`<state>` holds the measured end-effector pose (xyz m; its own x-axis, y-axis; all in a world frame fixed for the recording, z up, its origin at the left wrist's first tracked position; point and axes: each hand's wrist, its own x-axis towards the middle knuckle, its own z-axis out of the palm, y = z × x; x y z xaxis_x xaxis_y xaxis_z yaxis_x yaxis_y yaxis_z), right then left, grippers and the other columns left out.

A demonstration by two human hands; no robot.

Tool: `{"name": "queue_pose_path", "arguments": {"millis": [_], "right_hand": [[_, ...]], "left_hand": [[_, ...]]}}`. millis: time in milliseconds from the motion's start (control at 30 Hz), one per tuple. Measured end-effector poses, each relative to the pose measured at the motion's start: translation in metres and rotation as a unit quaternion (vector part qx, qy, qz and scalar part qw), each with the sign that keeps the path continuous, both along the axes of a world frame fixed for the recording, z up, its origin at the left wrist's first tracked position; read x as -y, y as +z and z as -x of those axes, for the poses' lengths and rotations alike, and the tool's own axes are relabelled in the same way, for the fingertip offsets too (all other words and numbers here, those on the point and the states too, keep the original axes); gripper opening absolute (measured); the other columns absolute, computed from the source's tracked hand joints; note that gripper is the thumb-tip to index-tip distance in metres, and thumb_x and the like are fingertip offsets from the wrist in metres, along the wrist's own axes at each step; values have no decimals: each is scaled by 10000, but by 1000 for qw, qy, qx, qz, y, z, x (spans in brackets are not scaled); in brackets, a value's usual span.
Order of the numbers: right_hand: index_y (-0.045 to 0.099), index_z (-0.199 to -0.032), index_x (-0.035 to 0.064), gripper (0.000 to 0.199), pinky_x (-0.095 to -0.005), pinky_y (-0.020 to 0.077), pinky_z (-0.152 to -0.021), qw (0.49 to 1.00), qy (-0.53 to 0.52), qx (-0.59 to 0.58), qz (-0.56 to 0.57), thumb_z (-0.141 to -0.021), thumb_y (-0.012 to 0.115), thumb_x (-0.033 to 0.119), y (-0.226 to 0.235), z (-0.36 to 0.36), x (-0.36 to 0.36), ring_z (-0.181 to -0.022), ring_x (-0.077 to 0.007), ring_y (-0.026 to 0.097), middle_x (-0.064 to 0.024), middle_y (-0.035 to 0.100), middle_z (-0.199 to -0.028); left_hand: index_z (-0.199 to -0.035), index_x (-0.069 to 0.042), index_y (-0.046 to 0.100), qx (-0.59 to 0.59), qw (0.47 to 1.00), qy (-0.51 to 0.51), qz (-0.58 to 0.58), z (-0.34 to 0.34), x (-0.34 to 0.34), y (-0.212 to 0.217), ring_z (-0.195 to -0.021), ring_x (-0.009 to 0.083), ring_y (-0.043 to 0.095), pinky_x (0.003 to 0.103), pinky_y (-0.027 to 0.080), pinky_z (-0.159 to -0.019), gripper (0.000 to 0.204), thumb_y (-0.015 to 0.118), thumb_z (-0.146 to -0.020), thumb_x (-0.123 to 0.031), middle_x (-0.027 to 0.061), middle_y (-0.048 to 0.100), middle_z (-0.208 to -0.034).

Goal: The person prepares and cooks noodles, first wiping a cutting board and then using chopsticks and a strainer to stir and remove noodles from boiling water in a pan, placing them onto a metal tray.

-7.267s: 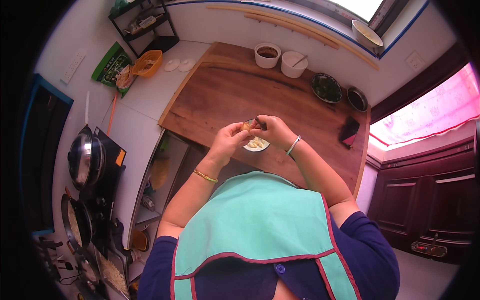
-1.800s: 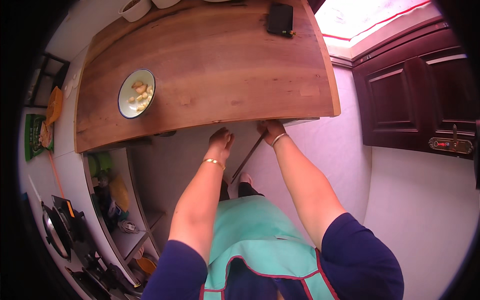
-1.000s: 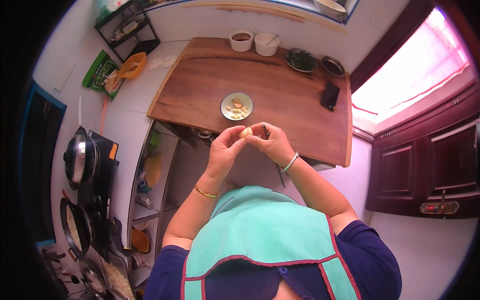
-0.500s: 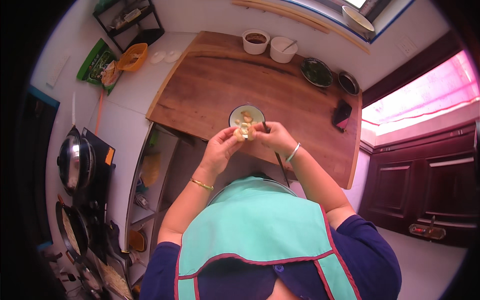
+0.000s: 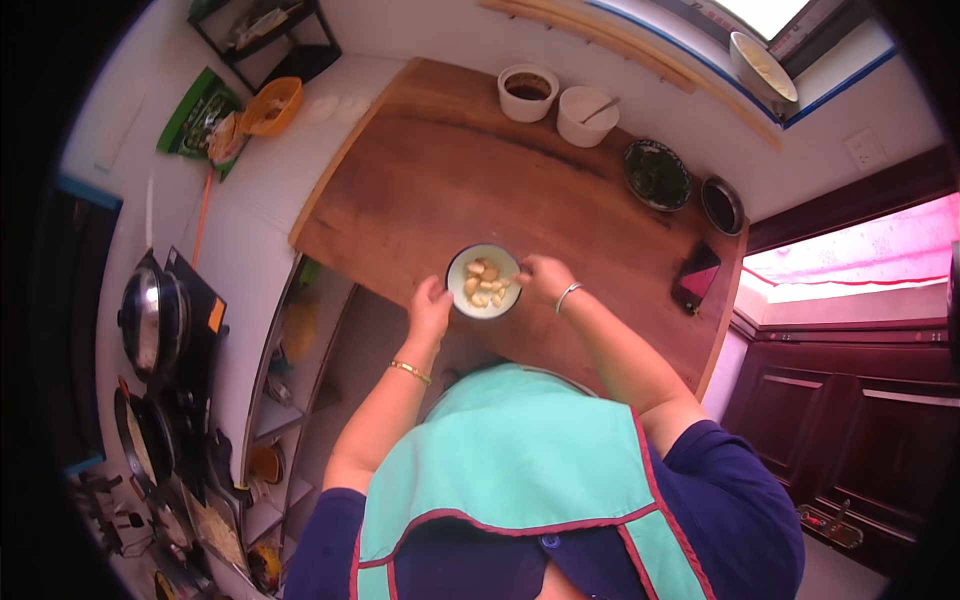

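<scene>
Garlic cloves (image 5: 484, 288), pale, smooth and curved, lie in a round white bowl (image 5: 459, 291) with a thin dark blue rim, near the middle of the frame. The bowl stands close to the lower edge of a brown wooden surface (image 5: 400, 180) streaked with darker grain. The right hand (image 5: 545, 280), bent inward, is at the bowl's right rim; whether it is clamped on anything I cannot tell. The left hand (image 5: 430, 305) is just beside the left rim, its grip likewise unclear. Two round, smooth white tubs (image 5: 582, 135) stand beside each other in the upper centre of the frame.
</scene>
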<state>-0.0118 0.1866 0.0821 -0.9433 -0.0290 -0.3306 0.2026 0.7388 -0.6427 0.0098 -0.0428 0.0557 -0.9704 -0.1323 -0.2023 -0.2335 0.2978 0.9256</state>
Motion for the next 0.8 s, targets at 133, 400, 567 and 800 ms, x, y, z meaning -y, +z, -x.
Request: {"name": "queue_pose_path", "arguments": {"millis": [133, 400, 567, 800], "right_hand": [[646, -891, 26, 218, -405, 468, -749, 999, -18, 26, 12, -745, 585, 177, -12, 6, -11, -836, -338, 611, -204, 632, -854], [648, -890, 2, 247, -428, 467, -804, 989, -135, -43, -49, -750, 546, 178, 1, 51, -135, -892, -373, 598, -224, 631, -915], [641, -864, -14, 258, -442, 462, -806, 977, -202, -38, -60, -750, 543, 196, -12, 64, -196, -896, -387, 590, -241, 625, -910], [618, -944, -11, 271, -427, 477, -771, 939, -252, -202, -122, -833, 541, 223, 17, 48, -204, -876, -388, 607, -240, 636, -904]], "left_hand": [[-1230, -49, 510, 207, 965, -38, -156, 9, -24, 10, -887, 54, 558, 195, 443, -673, 363, 493, -869, -14, 3, 608, -1040], [-1232, 0, 508, 151, 963, -160, -157, 125, -156, -12, -758, 85, 579, 221, 447, -583, 443, 470, -798, 80, 57, 640, -1002], [-1254, -14, 493, 148, 961, -207, -112, 159, -233, -18, -813, 111, 591, 226, 476, -629, 439, 482, -819, 50, 70, 627, -1037], [-1302, -10, 448, 163, 969, -148, -114, 146, -211, 20, -786, 121, 595, 252, 485, -633, 505, 550, -808, -19, 121, 575, -1202]]}}
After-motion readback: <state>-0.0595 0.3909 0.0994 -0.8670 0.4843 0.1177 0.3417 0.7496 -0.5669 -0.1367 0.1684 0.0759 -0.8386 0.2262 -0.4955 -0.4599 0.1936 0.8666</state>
